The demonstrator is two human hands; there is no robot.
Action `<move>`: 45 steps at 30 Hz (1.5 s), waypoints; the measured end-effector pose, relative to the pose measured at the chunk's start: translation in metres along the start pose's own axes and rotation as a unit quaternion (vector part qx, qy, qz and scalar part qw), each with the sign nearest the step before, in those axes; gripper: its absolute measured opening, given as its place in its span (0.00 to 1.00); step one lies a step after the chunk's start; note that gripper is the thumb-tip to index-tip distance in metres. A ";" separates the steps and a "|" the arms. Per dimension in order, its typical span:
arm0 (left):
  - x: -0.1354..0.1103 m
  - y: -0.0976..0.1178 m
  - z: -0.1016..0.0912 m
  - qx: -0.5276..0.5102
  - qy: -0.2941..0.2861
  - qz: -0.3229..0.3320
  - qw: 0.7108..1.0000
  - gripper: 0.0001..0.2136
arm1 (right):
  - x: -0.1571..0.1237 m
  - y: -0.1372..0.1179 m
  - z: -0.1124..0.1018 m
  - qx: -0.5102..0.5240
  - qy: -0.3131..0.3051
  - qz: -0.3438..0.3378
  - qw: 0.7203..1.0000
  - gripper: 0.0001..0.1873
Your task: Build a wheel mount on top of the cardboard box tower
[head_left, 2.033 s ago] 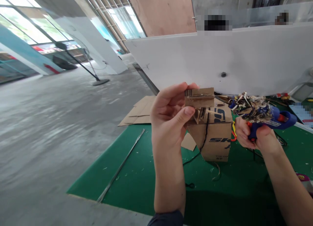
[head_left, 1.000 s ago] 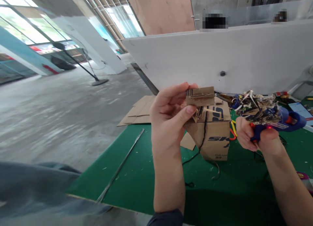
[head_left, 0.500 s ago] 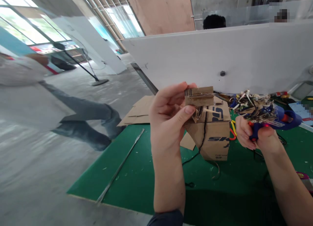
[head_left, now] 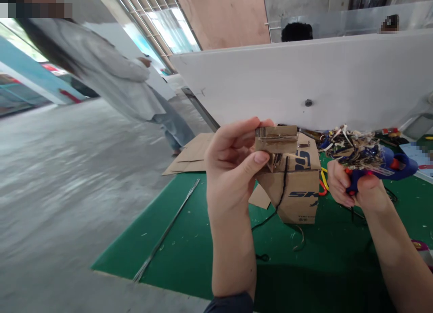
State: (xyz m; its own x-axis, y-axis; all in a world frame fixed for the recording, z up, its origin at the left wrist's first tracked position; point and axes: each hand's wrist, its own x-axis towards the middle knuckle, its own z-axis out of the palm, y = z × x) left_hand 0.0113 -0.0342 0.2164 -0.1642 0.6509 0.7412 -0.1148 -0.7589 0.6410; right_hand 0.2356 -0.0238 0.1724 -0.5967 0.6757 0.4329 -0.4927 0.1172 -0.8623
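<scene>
Concrete floor [head_left: 84, 191] extends left of the work area, where a person in a white coat [head_left: 101, 74] stands well apart from the bench. A white panel [head_left: 304, 78] rises behind a green cutting mat [head_left: 209, 245]. A corrugated cardboard box [head_left: 299, 200] stands upright near the far edge of the mat, its sides printed in dark blue lettering. Its top flaps cover the interior, so the contents cannot be seen. A black cord [head_left: 282, 195] runs down the front face and out onto the mat. Flat cardboard sheets [head_left: 189, 155] lie beyond the mat's left edge, and a steel rod [head_left: 165, 229] lies on the mat near that edge. The left hand [head_left: 232, 168] pinches a small folded cardboard piece [head_left: 276, 139] between thumb and fingers, just in front of the box's upper corner. The right hand [head_left: 352, 186], to the right of the box, is closed around the grip of a blue hot glue gun [head_left: 399, 166]. A clump of dried glue strands and paper scraps [head_left: 355, 146] clings to the top of the gun.
</scene>
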 end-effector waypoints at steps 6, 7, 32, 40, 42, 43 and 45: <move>0.000 -0.001 -0.002 -0.010 -0.009 -0.003 1.000 0.17 | -0.001 -0.002 0.002 -0.005 0.005 0.007 1.000 0.29; 0.000 -0.001 -0.002 -0.015 -0.013 0.002 1.000 0.17 | -0.001 -0.002 0.002 -0.004 0.005 0.007 1.000 0.29; -0.001 0.000 -0.003 0.013 0.012 -0.025 1.000 0.19 | -0.002 -0.002 0.001 -0.028 -0.011 0.006 1.000 0.30; -0.001 0.000 -0.004 0.021 0.017 -0.028 0.999 0.22 | -0.002 -0.004 0.003 -0.040 -0.004 0.023 0.999 0.32; -0.001 0.000 -0.005 0.024 0.020 -0.033 0.999 0.22 | -0.002 -0.004 0.003 -0.040 -0.003 0.028 0.999 0.32; -0.001 -0.001 -0.005 0.023 0.019 -0.034 0.999 0.21 | -0.003 -0.003 0.003 -0.041 -0.003 0.030 0.999 0.31; 0.000 -0.001 -0.005 0.016 0.017 -0.027 0.999 0.20 | -0.003 -0.003 0.003 -0.041 -0.005 0.027 0.999 0.31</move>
State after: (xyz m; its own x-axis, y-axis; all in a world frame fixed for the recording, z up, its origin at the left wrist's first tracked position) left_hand 0.0062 -0.0336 0.2142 -0.1914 0.6897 0.6983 -0.0941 -0.7211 0.6864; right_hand 0.2366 -0.0281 0.1743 -0.6272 0.6759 0.3870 -0.4058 0.1406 -0.9031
